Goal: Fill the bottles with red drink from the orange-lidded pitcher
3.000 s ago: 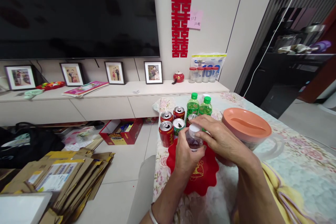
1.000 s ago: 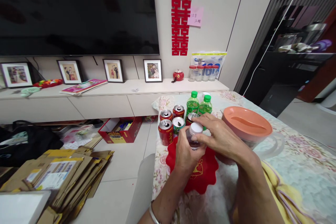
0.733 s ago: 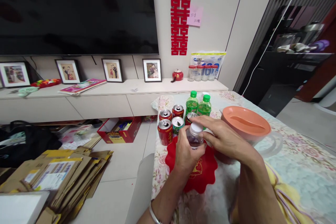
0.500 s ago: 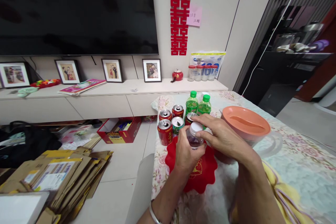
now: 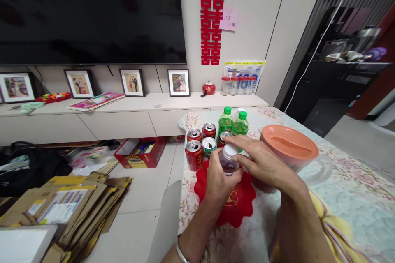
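My left hand [image 5: 216, 181] is wrapped round a small clear bottle [image 5: 228, 166] with dark contents, held upright above a red scalloped mat [image 5: 243, 209]. The thumb and fingers of my right hand [image 5: 262, 158] grip the bottle's white cap [image 5: 230, 150], which sits on its neck. Just beyond my left hand stand several drink cans, among them a red can [image 5: 191, 158] and a green can [image 5: 208, 144]. Behind my right hand are two green-capped bottles, one at the left [image 5: 225, 122] and one at the right [image 5: 240, 124].
An orange-lidded pitcher [image 5: 288, 139] stands right of my hands, with a yellow cloth [image 5: 336, 230] nearer me. The flowered tablecloth [image 5: 354, 168] covers the table. Flattened cardboard [image 5: 89, 201] and a red box [image 5: 145, 156] lie on the floor at left. A low cabinet [image 5: 135, 109] runs behind.
Almost nothing differs. The right fingers have shifted very slightly on the cap; the bottle stays in the left hand at the same spot.
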Motion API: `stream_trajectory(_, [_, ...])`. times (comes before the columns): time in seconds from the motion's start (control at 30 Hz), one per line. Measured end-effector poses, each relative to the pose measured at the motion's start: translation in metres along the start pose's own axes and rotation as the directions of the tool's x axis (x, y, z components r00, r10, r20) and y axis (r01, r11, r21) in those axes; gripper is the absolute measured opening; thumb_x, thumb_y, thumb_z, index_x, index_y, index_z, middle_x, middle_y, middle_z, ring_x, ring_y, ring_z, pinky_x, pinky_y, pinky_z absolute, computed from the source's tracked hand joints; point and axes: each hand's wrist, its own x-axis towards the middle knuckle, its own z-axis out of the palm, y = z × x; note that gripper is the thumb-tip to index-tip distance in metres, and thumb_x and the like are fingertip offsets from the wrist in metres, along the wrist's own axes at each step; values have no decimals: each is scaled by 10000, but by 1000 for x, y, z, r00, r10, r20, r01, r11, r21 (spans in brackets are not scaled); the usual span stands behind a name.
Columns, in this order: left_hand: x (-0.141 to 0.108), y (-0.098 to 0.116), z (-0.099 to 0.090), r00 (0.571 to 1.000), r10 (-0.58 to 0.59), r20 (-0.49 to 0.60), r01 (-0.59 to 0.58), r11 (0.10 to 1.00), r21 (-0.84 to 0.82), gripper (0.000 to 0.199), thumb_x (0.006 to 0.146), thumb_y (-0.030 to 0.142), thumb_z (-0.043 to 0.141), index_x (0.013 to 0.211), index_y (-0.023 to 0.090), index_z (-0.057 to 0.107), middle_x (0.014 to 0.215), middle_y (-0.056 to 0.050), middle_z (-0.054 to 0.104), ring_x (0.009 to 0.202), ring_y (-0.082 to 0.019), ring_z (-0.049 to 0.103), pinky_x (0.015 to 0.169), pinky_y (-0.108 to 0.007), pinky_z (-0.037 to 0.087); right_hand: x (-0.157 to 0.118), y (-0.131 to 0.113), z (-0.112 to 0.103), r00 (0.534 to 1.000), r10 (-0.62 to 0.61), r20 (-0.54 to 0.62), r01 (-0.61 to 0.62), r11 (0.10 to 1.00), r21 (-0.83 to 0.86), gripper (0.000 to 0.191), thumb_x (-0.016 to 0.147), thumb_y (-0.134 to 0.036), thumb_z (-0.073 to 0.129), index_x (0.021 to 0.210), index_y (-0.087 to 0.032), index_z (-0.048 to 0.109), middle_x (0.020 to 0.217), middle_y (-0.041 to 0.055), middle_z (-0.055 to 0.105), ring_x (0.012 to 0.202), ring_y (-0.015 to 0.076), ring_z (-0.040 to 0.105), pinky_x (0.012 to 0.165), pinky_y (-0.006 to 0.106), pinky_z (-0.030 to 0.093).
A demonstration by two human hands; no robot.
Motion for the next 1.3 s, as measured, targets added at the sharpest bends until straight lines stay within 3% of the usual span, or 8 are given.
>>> stream_trajectory(0.17, [-1,-1,0,1000,2,4,-2,1000,-21,555,715,226,738,1191,283,459,1186,-57,690,1103,-252,685,923,-365,543,3,-4,-1,995,98,-30,-100,994,-54,489,924,-294,615,1396,-170,591,1268,125,681,1193,281,616,1032,471,491])
stream_trajectory(0.23, [-1,-1,0,1000,-1,2,1,1000,-24,563,711,223,743,1191,288,456,1189,-52,690,1105,-250,685,919,-358,545,1,-3,-1,994,98,-47,-100,994,-43,512,919,-328,628,1409,-188,582,1317,122,666,1229,289,607,1050,479,486])
stream_trajectory(0.37, [0,0,1,1000,8,-7,-8,1000,-2,549,735,239,739,1196,293,446,1231,-59,678,1131,-252,673,927,-361,541,-5,1,-2,998,15,-57,-15,1000,5,534,942,-218,540,1474,-261,521,1485,68,571,1387,253,509,1155,482,411])
stream_trajectory(0.5, [0,1,1,1000,9,-7,-9,1000,-2,535,746,264,737,1194,290,446,1217,-66,676,1098,-249,681,921,-361,541,-5,2,0,999,-35,-11,35,999,-2,569,923,-121,481,1470,-268,530,1466,52,592,1383,223,517,1164,459,408])
stream_trajectory(0.77, [-1,-1,1,1000,4,3,-4,1000,-15,540,723,243,726,1192,280,459,1185,-67,682,1102,-254,680,943,-375,536,1,-3,-1,994,106,-24,-107,994,-36,518,919,-263,595,1429,-182,565,1350,117,656,1253,278,599,1076,475,471])
stream_trajectory(0.97, [-1,0,1,1000,0,2,0,1000,-18,534,732,245,727,1194,275,462,1212,-73,679,1129,-256,673,959,-375,531,-3,0,-2,1000,23,-4,-23,1000,-1,542,940,-198,517,1481,-216,511,1498,74,558,1395,232,497,1169,447,387])
stream_trajectory(1.3, [-1,-1,1,1000,3,7,-2,999,-38,559,718,242,737,1207,267,466,1176,-74,678,1084,-253,683,939,-369,536,1,2,3,1000,10,-9,-10,1000,-3,469,947,-191,533,1413,-213,579,1354,72,650,1264,233,557,1077,405,432])
